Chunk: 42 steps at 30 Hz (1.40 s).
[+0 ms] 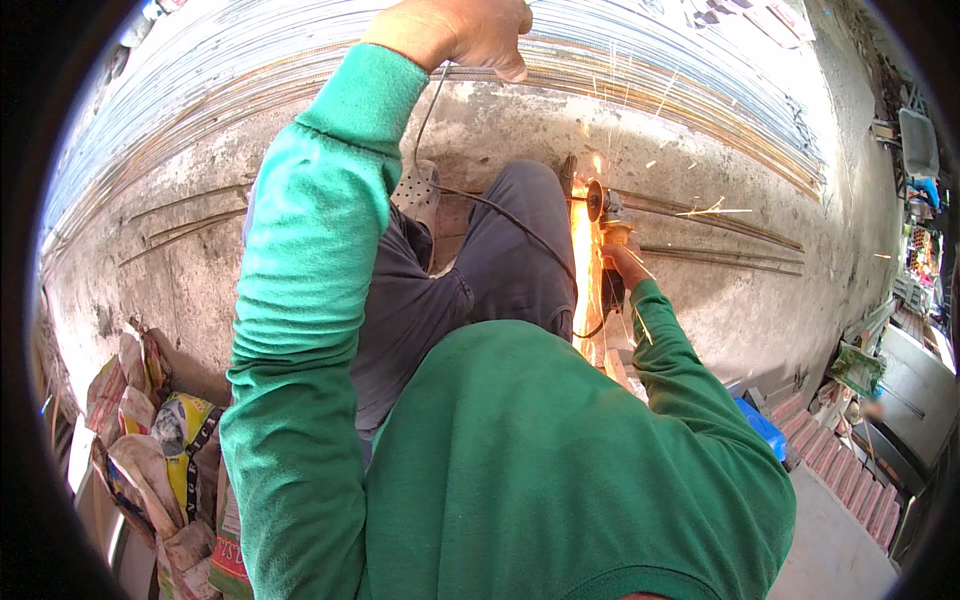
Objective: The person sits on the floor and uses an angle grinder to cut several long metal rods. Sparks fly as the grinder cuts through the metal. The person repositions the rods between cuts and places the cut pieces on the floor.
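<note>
My right hand [627, 265] is closed around the body of an angle grinder [617, 232] to the right of my knee. Its disc [596, 202] meets thin steel rods [690, 215] lying across low supports, and a bright stream of sparks [588, 270] pours back toward me. Stretched far forward, my left hand [455, 30] is over a long bundle of rebar [590, 75]. Its thumb and one fingertip are apart; the other fingers are hidden at the upper edge, so I cannot tell whether it grips anything. A dark cord [500, 212] crosses my leg toward the grinder.
Bare rods [195, 225] lie on the concrete floor [740, 345] at left. Worn sacks [165, 460] are piled at lower left. Pink ridged pieces [840, 465], a blue object [762, 428] and a wall cluttered with items stand at right. My clog [420, 192] rests on the floor.
</note>
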{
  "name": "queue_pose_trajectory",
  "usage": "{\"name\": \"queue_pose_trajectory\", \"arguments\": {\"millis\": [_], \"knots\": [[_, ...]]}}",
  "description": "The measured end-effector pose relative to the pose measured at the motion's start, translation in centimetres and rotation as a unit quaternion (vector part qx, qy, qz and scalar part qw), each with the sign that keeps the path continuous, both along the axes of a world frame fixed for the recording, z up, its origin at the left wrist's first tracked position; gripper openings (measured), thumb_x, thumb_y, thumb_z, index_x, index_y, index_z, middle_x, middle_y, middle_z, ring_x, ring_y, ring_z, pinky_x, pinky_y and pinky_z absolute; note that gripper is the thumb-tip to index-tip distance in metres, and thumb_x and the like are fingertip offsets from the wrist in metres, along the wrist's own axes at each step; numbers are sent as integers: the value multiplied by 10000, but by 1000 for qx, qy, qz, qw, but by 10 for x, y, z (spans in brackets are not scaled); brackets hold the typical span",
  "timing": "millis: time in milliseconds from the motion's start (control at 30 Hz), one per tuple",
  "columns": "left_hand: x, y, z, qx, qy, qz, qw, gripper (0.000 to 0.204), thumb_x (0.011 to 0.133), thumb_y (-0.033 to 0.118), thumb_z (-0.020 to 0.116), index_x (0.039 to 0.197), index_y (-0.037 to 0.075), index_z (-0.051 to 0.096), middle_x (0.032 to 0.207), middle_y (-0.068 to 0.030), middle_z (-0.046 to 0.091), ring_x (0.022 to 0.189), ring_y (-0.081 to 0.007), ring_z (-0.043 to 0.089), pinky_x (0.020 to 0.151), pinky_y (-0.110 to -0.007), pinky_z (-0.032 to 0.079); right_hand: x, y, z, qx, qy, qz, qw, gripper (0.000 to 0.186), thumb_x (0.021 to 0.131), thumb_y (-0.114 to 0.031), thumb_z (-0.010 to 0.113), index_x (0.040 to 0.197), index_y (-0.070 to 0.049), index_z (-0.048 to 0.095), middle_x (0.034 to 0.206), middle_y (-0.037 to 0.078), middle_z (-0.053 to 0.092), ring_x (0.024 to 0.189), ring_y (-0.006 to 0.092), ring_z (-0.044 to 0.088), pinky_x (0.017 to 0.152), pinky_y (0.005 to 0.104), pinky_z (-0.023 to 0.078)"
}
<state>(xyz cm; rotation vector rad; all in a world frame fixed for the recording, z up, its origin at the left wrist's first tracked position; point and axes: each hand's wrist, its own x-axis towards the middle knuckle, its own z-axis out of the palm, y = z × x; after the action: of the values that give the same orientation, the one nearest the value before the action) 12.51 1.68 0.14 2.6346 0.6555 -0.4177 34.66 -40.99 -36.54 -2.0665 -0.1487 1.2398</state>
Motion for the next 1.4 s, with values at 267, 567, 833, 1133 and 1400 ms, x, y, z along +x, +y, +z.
{"name": "queue_pose_trajectory", "arguments": {"millis": [267, 567, 833, 1133, 1400], "knots": [[-4, -1, 1, 4, -18, -3, 1000, 575, 800, 301, 702, 1290, 36, 559, 1269, -169, 589, 1189, -336, 542, 986, -423, 450, 14, -15, -30, -87, -77, 161, 980, 243, 788, -263, 717, 826, -25, 689, 775, 57, 675, 623, 177, 606, 569, 323, 476], [-9, -2, 0, 17, -22, 3, 1000, 574, 803, 295, 701, 1293, 37, 553, 1286, -168, 577, 1205, -335, 528, 998, -422, 441, 0, 3, -17, -32, -109, 156, 981, 293, 830, -285, 715, 931, -12, 688, 810, 59, 699, 677, 154, 640, 600, 299, 492], [-6, 0, 3, 5, -8, -3, 1000, 565, 805, 297, 692, 1285, 32, 556, 1280, -171, 578, 1200, -338, 528, 994, -420, 442, 2, 1, -9, -6, 32, 47, 998, 210, 758, -180, 750, 882, -26, 679, 777, 51, 666, 656, 159, 598, 593, 306, 461], [-3, 0, 1, 9, -6, -14, 1000, 569, 797, 295, 696, 1279, 24, 559, 1270, -177, 583, 1189, -341, 536, 986, -424, 447, -8, -2, 6, -3, 24, 0, 1000, 156, 766, -127, 708, 905, -62, 679, 813, 17, 644, 675, 140, 571, 652, 292, 457], [-7, -1, 1, 11, -25, -15, 1000, 569, 793, 293, 698, 1273, 18, 565, 1262, -178, 589, 1186, -341, 539, 983, -422, 449, -9, 8, 20, -55, 2, 42, 998, 208, 806, -209, 720, 861, -14, 675, 806, 45, 634, 747, 160, 579, 684, 342, 450]]}}
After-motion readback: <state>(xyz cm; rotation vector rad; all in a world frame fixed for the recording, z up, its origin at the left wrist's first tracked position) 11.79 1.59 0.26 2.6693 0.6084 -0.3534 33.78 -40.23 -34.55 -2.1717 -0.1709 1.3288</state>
